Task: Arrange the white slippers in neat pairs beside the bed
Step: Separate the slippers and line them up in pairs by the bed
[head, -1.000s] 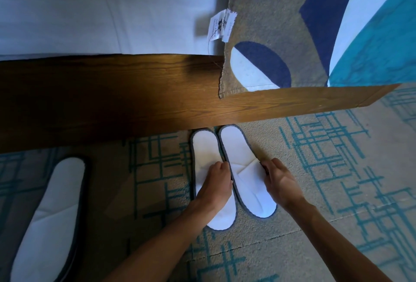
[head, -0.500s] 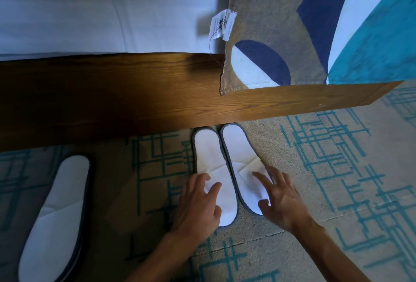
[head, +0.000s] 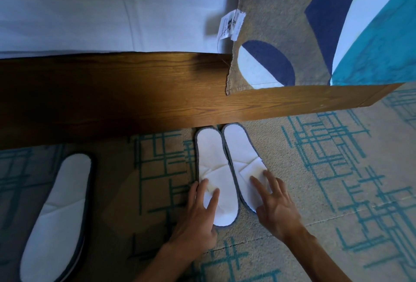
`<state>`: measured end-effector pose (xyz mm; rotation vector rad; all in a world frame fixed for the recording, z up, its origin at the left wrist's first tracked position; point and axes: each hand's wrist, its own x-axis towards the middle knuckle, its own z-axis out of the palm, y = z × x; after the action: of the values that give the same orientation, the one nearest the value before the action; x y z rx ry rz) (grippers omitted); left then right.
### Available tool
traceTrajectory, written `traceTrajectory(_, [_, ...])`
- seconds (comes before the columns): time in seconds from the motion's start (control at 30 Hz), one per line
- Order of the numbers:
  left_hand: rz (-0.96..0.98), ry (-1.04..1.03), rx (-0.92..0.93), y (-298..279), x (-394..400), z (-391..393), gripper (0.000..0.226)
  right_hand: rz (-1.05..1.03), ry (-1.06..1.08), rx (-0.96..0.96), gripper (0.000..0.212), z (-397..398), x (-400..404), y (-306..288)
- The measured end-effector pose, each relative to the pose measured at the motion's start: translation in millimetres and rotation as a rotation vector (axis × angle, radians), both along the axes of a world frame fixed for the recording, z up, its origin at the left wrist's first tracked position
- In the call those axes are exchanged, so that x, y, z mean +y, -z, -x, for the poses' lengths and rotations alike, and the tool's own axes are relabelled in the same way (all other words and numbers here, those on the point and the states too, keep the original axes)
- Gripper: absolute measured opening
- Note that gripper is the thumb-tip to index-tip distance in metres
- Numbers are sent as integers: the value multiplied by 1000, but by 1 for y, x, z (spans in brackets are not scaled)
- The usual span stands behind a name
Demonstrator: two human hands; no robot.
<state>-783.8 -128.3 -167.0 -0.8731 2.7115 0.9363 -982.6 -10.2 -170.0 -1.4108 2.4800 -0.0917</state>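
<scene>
Both grips flat-fingered, holding nothing: left hand (head: 198, 212) pressing left slipper (head: 213, 162), right hand (head: 275, 205) right slipper (head: 242, 153); advisable to square heels against bed frame (head: 135, 92).

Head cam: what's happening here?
A person is lining up white slippers on the carpet beside the wooden bed frame. The left hand rests flat on the left slipper and the right hand on the right slipper. That pair lies side by side, one end at the frame. A third slipper lies apart at the far left.
</scene>
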Motion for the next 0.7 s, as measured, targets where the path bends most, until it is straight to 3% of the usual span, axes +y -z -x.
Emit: traceTrajectory(0.7, [107, -65, -85, -3, 9, 8, 82, 0, 61, -26, 70, -3, -7, 2])
